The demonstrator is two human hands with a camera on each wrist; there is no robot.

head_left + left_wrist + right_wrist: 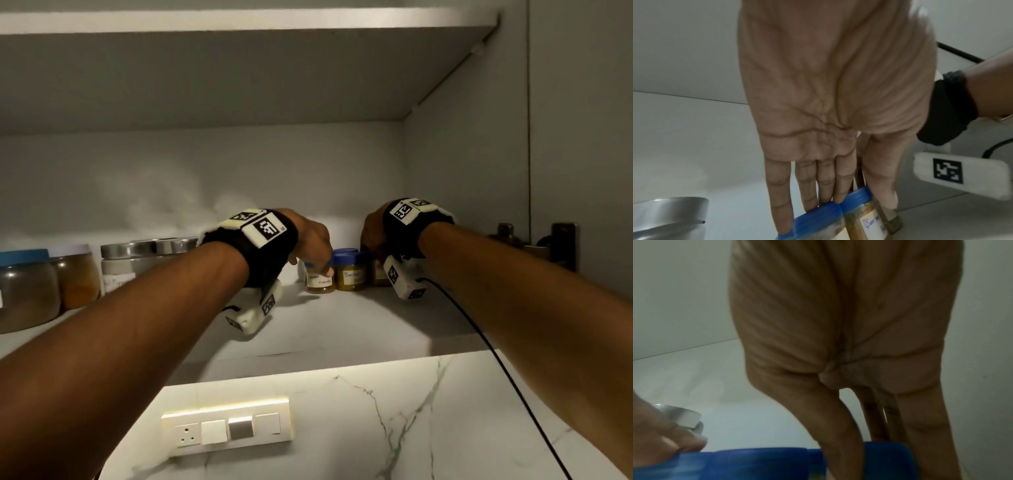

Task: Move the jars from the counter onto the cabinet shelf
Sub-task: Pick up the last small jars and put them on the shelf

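Setting down: I judge I'm placing or nudging the small jars [337,272] into a tight cluster on the cabinet shelf [342,325].
Jars: blue lids, handwritten labels, brownish contents; they stand upright in a huddle, well back from the shelf's front edge.
Left hand [310,245]: fingers [825,181] straight and together, tips resting on the blue lids, thumb down against the side of the front jar; pressing or steadying, not wrapped round anything.
Right hand [375,236]: fingers reach down around the blue lid of the rightmost jar, thumb on one side, the others on the far side; it looks like a grip on that jar, though blur leaves how firm unclear.
Neighbours: big jars [51,281] and steel-lidded tins [147,253] sit further left on the same shelf, apart from my cluster.
Risk, tipping: pushing sideways at lid height could topple a jar into the others, since they touch or nearly do.
Risk, snagging: lifting my right hand away while a finger still hooks the lid could drag the jar over.
Risk, cable: the wrist cable [479,339] hangs over the shelf edge and could catch as I pull back.
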